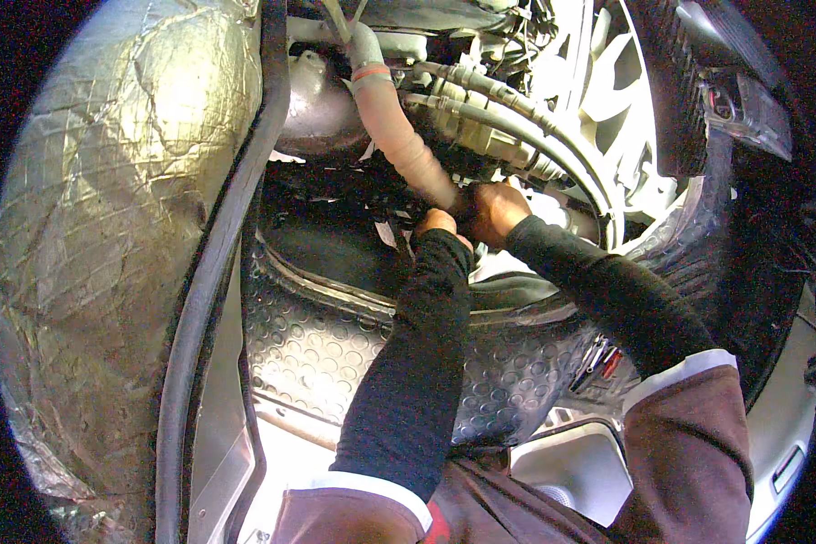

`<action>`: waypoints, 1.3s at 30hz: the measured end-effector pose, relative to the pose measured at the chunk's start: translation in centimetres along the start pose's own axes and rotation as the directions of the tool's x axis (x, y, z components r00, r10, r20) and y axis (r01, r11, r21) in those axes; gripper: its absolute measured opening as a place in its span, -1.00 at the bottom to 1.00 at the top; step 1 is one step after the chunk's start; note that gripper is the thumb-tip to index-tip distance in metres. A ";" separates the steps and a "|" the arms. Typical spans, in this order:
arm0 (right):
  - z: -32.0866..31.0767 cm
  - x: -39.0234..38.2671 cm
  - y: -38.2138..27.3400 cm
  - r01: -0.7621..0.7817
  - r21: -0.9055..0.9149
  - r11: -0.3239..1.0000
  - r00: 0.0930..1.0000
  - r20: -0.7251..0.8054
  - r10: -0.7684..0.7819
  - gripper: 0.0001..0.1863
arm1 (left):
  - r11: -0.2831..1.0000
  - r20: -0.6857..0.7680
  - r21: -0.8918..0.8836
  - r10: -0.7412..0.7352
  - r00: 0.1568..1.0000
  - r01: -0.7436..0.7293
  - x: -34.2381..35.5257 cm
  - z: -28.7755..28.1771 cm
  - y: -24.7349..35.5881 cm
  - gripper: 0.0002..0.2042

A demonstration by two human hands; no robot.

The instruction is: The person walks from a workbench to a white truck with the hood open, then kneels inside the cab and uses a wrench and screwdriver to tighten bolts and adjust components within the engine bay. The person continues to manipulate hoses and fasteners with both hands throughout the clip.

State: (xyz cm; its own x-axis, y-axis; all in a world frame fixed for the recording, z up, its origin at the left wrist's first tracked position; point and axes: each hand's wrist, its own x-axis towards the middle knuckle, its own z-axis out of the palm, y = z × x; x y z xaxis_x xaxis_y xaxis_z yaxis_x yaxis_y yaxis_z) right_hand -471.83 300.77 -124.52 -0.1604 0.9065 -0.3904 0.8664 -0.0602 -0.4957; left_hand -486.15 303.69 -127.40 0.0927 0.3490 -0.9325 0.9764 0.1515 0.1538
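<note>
Both my hands are deep in an engine bay, side by side at the lower end of a pinkish-tan ribbed hose (pixel 401 133). The hose runs down from a grey pipe (pixel 364 47), with an orange-red band around its upper end. My left hand (pixel 439 225) is curled, its knuckles up and its fingertips out of sight. Just right of it, my right hand (pixel 502 213) bends closed beside the dark lower hose end. What either hand grips is hidden in shadow and behind the fingers.
A foil-covered panel (pixel 109 227) with a black rubber seal (pixel 210 299) stands along the left. Curved hoses (pixel 535 136) and pale fan blades (pixel 612 72) lie to the far right. Nearer are a round-patterned mat (pixel 308 354), red-handled tools (pixel 610 364) and a light-coloured tray (pixel 576 462).
</note>
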 end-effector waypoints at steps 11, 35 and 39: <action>0.0 4.4 6.6 0.130 0.053 0.990 0.913 0.384 -0.140 -0.58 | -0.092 0.183 -0.978 0.060 0.981 0.188 1.6 4.1 1.1 -0.65; 3.0 6.1 5.7 0.320 -0.378 0.869 0.934 0.276 -0.224 -0.76 | 0.803 -0.307 -0.594 -0.167 0.937 -0.052 -3.9 1.1 4.2 -0.40; 2.9 6.3 4.4 0.281 -0.344 0.896 0.927 0.338 -0.161 -0.76 | 0.817 -0.308 -0.572 -0.130 0.943 -0.074 -1.9 1.8 2.9 -0.40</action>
State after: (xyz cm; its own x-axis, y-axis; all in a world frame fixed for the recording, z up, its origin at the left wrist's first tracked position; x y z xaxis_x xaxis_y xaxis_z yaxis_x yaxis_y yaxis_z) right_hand -470.35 305.02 -131.42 -0.4479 0.7095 -0.5441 0.8939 0.3445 -0.2866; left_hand -483.12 301.83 -125.71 -0.0997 0.5938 -0.7984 0.6795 0.6268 0.3813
